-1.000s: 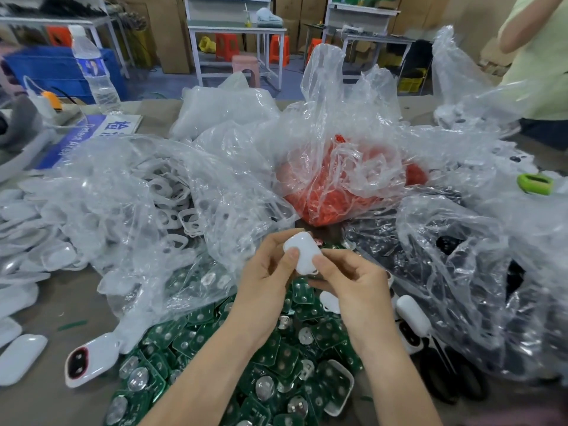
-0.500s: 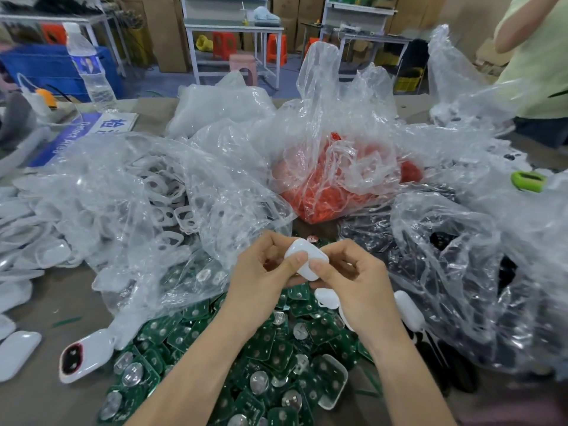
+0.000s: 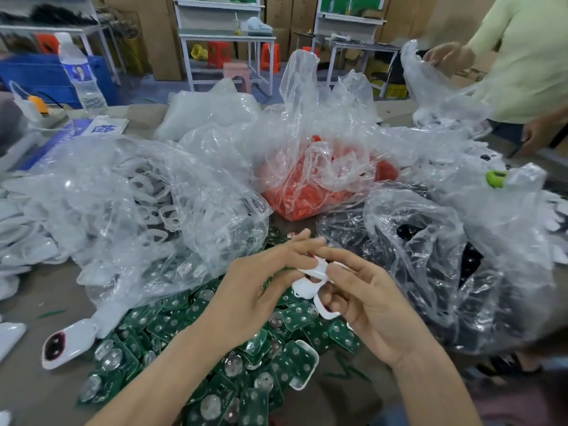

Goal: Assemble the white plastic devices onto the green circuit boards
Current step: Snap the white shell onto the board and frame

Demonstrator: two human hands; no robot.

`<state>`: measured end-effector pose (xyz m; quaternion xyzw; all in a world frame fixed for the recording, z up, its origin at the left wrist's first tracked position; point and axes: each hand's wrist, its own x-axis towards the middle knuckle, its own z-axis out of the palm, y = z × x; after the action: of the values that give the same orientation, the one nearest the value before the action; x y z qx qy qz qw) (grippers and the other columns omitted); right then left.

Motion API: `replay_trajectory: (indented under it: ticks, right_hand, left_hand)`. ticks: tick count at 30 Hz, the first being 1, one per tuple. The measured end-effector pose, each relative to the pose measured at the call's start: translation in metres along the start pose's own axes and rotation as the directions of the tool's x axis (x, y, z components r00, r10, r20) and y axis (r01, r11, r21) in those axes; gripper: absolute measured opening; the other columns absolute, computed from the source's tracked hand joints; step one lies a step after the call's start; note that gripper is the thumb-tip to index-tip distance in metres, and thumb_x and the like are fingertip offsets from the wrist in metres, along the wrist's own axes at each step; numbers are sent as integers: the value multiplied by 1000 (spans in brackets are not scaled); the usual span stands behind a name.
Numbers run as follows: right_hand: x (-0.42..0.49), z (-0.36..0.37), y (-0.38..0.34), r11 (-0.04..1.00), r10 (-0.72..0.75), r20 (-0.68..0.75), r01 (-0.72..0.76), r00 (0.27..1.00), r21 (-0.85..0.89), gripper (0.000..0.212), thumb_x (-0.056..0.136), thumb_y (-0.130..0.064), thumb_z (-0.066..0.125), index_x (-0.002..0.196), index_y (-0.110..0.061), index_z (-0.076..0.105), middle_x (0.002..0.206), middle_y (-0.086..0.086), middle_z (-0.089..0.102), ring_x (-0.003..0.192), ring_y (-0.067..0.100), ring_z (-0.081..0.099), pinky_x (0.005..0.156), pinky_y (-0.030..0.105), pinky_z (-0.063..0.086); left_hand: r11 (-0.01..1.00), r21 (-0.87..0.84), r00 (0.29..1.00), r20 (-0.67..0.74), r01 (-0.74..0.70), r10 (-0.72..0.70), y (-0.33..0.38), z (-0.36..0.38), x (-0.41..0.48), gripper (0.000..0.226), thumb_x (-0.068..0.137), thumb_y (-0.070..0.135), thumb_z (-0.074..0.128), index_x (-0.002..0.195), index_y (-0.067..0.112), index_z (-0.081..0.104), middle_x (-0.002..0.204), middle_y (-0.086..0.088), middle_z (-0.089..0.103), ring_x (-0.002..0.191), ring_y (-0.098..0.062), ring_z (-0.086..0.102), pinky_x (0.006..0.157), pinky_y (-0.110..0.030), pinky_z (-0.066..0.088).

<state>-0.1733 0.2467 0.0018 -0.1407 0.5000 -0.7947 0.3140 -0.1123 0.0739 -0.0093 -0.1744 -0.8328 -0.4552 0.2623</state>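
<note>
White plastic device (image 3: pixel 311 279) caught between a worker's two hands, above a heap of green circuit boards (image 3: pixel 215 379) on a cluttered table (image 3: pixel 37 290). The right hand (image 3: pixel 372 305) pinches it, thumb on top and curled fingers underneath. The left hand (image 3: pixel 258 290) lies just beside it, fingers stretched almost straight past the part and the thumb tip touching its near edge. The device shows as glossy, rounded white shell pieces, motion-blurred, the lowest with a dark red inner face; how many pieces there are cannot be told. The boards below are rounded rectangles bearing clear domes. Clear plastic bags ring the heap: white frames (image 3: pixel 147 204) at left, orange-red parts (image 3: pixel 307 198) behind, black parts (image 3: pixel 430 256) at right. A second person in a pale green shirt (image 3: pixel 528 56) stands at far right.
</note>
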Motion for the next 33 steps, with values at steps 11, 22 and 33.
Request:
replay_trajectory:
  ticks: [11,22,33]
  right_hand:
    - [0,17,16,934,-227,-128,179,966,-308,11,83,-4,67,84,-10,75,76,7,73,65,16,68,62,21,54]
    - [1,16,24,939,-225,-129,180,966,-292,9,78,-19,71,85,-15,76,80,8,74,67,16,67,66,22,54]
    - [6,12,23,925,-69,-5,62,998,-375,6,74,-16,68,72,-13,73,58,6,62,46,16,54,42,21,40]
  left_hand:
    - [662,-555,794,-4,504,-607,12,7,-14,28,80,31,63,100,16,75,96,-4,76,90,-16,72,76,-19,55]
    - [745,-384,824,83,545,-560,14,-9,-8,31,87,32,55,104,12,71,87,0,75,76,-9,67,72,-19,52]
    - [673,-473,774,30,569,-633,10,0,-2,35,75,45,65,92,16,75,64,2,61,64,-15,50,66,-31,44]
